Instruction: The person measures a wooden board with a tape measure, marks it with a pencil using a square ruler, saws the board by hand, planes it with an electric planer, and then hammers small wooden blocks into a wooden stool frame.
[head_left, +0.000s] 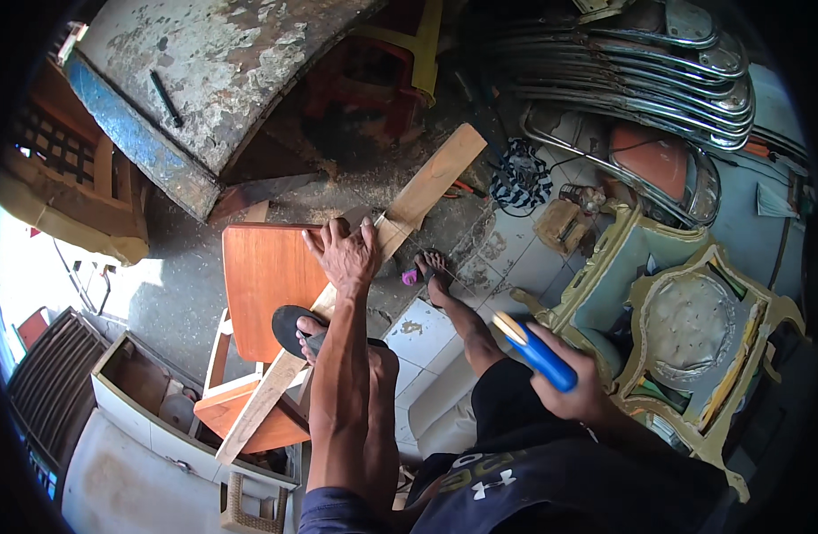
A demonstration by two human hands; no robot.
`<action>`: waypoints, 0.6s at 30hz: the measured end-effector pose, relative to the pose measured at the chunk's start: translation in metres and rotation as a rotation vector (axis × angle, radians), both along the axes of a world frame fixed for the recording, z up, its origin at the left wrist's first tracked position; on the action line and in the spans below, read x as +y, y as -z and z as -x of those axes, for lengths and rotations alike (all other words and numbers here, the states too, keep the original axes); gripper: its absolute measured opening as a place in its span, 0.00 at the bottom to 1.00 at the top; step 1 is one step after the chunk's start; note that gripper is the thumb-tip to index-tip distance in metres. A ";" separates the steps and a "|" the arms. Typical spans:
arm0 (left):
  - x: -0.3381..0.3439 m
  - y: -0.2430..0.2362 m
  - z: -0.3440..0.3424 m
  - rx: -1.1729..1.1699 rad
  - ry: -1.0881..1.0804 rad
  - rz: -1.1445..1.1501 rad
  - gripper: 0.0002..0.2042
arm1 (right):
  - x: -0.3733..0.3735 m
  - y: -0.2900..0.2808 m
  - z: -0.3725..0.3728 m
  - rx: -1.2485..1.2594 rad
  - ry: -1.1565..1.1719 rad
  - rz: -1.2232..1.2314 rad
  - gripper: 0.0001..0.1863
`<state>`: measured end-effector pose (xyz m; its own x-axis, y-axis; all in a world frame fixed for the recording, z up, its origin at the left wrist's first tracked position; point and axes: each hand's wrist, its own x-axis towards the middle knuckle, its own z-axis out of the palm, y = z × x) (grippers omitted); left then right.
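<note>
My left hand [346, 254] rests over a long pale wooden board [431, 178], fingers bent at its edge. The board lies diagonally across a red-brown wooden chair [262, 285], and my sandalled left foot [302, 333] presses on it. My right hand [564, 387] is closed round a blue tool [542, 356] with a pale upper part, held to the right of the board; what kind of tool it is I cannot tell. My other foot [435, 276] stands on the floor beside a small purple object [410, 277].
A worn metal panel [195, 89] is upper left, stacked metal chairs [631, 76] upper right. A gilt chair frame [640, 320] stands right, near a wooden block [560, 227] and striped cloth [520, 178]. An open white drawer unit [133, 409] is lower left.
</note>
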<state>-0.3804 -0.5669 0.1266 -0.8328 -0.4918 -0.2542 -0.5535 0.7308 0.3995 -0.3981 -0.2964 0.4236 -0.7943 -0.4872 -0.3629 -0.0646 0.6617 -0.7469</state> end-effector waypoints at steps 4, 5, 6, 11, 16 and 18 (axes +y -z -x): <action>0.014 0.008 0.005 0.023 0.025 -0.043 0.24 | -0.065 0.106 0.027 -0.022 0.060 0.016 0.28; 0.004 0.015 -0.005 0.045 -0.009 0.006 0.24 | -0.061 0.085 0.020 -0.104 0.046 -0.028 0.29; -0.006 0.012 -0.012 0.041 -0.047 0.011 0.24 | -0.040 0.053 0.009 -0.198 0.030 -0.081 0.30; 0.000 0.009 -0.011 0.021 -0.011 0.054 0.24 | 0.007 -0.019 -0.008 -0.075 -0.060 -0.055 0.31; 0.014 0.013 0.004 0.017 0.037 -0.027 0.24 | -0.061 0.118 0.032 -0.033 0.072 0.023 0.29; -0.007 0.029 -0.016 0.074 -0.022 0.094 0.24 | -0.038 0.063 0.010 -0.112 0.025 -0.014 0.29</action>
<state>-0.3647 -0.5737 0.0977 -0.8362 -0.5291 -0.1444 -0.5416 0.7548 0.3702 -0.4083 -0.3341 0.3605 -0.7603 -0.4618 -0.4568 0.0353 0.6728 -0.7389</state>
